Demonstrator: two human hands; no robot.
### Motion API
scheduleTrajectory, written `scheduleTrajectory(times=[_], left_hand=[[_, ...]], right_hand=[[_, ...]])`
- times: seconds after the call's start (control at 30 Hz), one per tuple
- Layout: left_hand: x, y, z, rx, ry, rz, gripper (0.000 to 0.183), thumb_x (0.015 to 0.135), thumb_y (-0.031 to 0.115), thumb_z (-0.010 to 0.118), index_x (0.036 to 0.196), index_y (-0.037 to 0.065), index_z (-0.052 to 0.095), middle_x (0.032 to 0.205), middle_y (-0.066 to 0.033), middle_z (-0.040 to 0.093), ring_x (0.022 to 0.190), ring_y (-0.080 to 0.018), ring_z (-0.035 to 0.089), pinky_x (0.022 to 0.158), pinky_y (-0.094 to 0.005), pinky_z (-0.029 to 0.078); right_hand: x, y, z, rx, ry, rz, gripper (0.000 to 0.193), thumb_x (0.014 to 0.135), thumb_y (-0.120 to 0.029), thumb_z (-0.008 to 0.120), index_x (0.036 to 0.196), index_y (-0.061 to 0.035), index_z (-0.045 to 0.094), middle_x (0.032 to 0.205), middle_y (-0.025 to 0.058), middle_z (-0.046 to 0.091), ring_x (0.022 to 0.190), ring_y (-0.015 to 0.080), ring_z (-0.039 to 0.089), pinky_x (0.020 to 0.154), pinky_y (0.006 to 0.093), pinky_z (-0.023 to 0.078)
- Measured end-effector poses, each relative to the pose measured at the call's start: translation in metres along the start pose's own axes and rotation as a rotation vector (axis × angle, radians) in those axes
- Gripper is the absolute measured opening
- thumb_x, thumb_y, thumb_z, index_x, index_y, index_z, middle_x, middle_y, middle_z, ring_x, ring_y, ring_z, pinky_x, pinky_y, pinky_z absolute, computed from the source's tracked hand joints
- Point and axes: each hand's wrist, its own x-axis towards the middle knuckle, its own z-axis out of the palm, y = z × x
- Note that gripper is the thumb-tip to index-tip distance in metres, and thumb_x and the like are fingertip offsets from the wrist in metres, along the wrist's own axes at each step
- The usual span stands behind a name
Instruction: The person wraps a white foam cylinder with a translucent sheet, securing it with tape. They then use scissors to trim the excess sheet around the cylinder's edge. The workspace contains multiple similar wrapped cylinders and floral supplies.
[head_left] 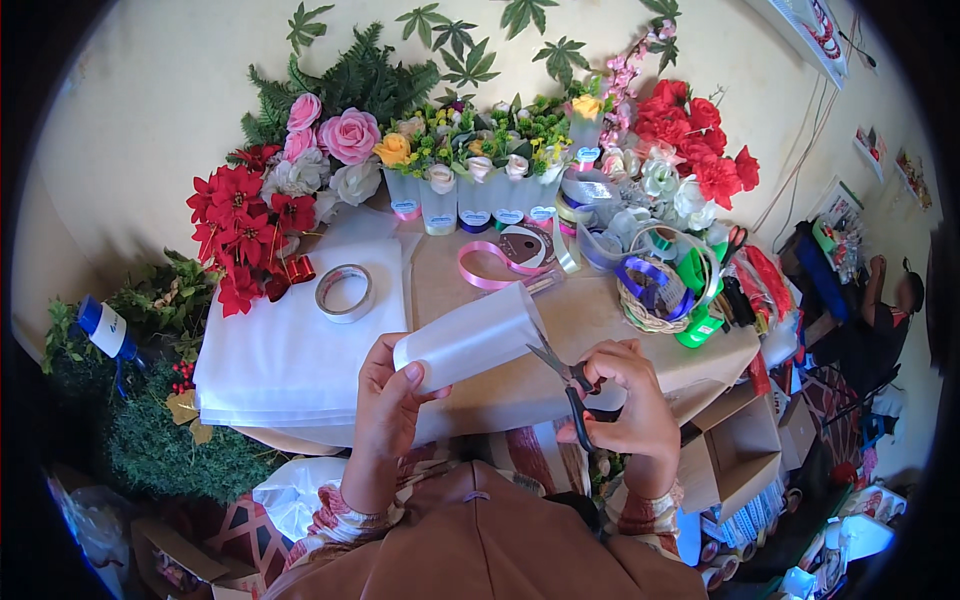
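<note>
My left hand (392,385) grips a rolled tube of translucent white sheet (470,338), thumb on its near side. The tube lies sideways above the table's near edge, its far end pointing up and to the right. In my right hand (632,400) is a pair of dark-handled scissors (570,385), fingers through the handles. The blades are spread apart, with their tips at the tube's right end. Whether they touch the sheet I cannot tell.
White sheets (270,350) lie stacked on the table's left, a tape roll (344,293) on top. Pink ribbon (485,270) lies farther back. Small wrapped bouquets (438,205) line the wall. A wicker basket (655,318) stands right; an open cardboard box (735,455) sits below. Another person (885,315) sits far right.
</note>
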Motion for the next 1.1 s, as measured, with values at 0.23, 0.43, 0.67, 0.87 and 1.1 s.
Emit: scheduleTrajectory(times=[0.23, 0.43, 0.67, 0.87, 1.1], left_hand=[[-0.0006, 0.001, 0.0012, -0.004, -0.009, 0.007, 0.035, 0.079, 0.019, 0.065, 0.105, 0.003, 0.048, 0.096, -0.009, 0.06, 0.082, -0.0174, 0.063, 0.066, -0.0302, 0.056], [0.0002, -0.0004, -0.0011, 0.002, -0.023, -0.003, 0.035, 0.079, 0.018, 0.065, 0.106, 0.003, 0.048, 0.097, -0.0089, 0.06, 0.082, -0.0171, 0.063, 0.066, -0.0301, 0.056], [-0.0004, -0.0006, 0.0007, 0.004, -0.02, -0.006, 0.036, 0.079, 0.018, 0.065, 0.107, 0.003, 0.048, 0.098, -0.0088, 0.059, 0.083, -0.0169, 0.063, 0.067, -0.0303, 0.057], [-0.0009, -0.0021, 0.0011, -0.002, -0.029, 0.002, 0.035, 0.079, 0.017, 0.065, 0.107, 0.003, 0.047, 0.098, -0.0086, 0.059, 0.083, -0.017, 0.063, 0.067, -0.0306, 0.057], [-0.0015, -0.0024, 0.0018, -0.002, -0.036, -0.005, 0.036, 0.079, 0.018, 0.066, 0.106, 0.003, 0.048, 0.097, -0.0084, 0.059, 0.083, -0.0169, 0.062, 0.067, -0.0305, 0.057]], right_hand=[[-0.0021, 0.0015, -0.0009, -0.011, 0.015, 0.01, 0.044, 0.049, -0.022, 0.083, 0.064, -0.0093, 0.043, 0.067, -0.0008, 0.045, 0.064, 0.0158, 0.044, 0.07, 0.0295, 0.024], [-0.0041, 0.0027, -0.0016, -0.019, 0.039, 0.022, 0.043, 0.048, -0.02, 0.082, 0.063, -0.0099, 0.043, 0.064, -0.001, 0.045, 0.062, 0.0154, 0.043, 0.068, 0.0294, 0.023], [-0.0052, 0.0024, -0.0019, -0.01, 0.093, -0.014, 0.041, 0.047, -0.016, 0.082, 0.063, -0.0102, 0.044, 0.063, -0.0014, 0.05, 0.057, 0.0141, 0.04, 0.066, 0.0291, 0.023], [-0.0073, 0.0007, -0.0031, -0.034, 0.1, 0.007, 0.034, 0.049, -0.009, 0.075, 0.063, -0.0095, 0.044, 0.062, -0.0008, 0.051, 0.056, 0.0147, 0.04, 0.066, 0.0291, 0.025], [-0.0091, 0.0026, -0.0013, -0.031, 0.107, 0.018, 0.032, 0.05, -0.009, 0.072, 0.062, -0.009, 0.043, 0.062, 0.0002, 0.05, 0.055, 0.0153, 0.038, 0.066, 0.0292, 0.025]])
